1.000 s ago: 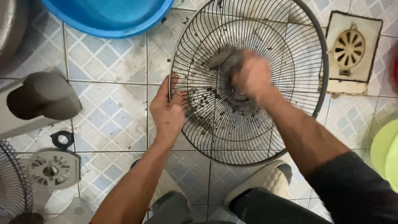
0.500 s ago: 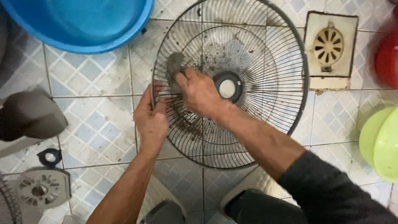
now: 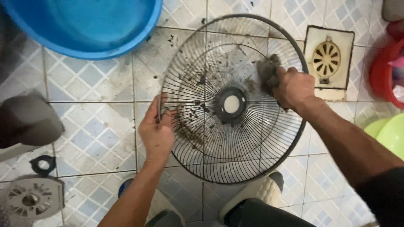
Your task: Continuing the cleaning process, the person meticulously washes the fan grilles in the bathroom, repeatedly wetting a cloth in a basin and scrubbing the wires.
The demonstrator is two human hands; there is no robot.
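while the tiled floor (image 3: 97, 138) takes up most of the view, pale squares with blue diamonds, wet-looking and speckled with dark crumbs, the work sits at its middle: a round wire fan guard (image 3: 252, 159), held tilted above the tiles, its rim dark and its spokes caked with grime around the white centre cap. a big blue basin (image 3: 84, 25) lies at the upper left, well apart from the guard; a grey fan body (image 3: 25, 122) lies at the left edge, with a second grille piece (image 3: 29, 199) below it. a red tub (image 3: 385, 71) and a light green bowl (image 3: 389, 134) sit at the right edge, and a square floor drain (image 3: 328, 61) lies just beyond the guard's upper right rim.

the left hand (image 3: 156, 132) is closed around the guard's left rim, fingers hooked through the wires. the right hand (image 3: 294, 88) is clenched on a grey scrubbing pad (image 3: 268, 71), pressed on the spokes at the upper right. to my eye, good scrubbing here means a firm rim grip so the guard does not spin, strokes running along the spokes, and extra attention to the dirty patch near the left hand.
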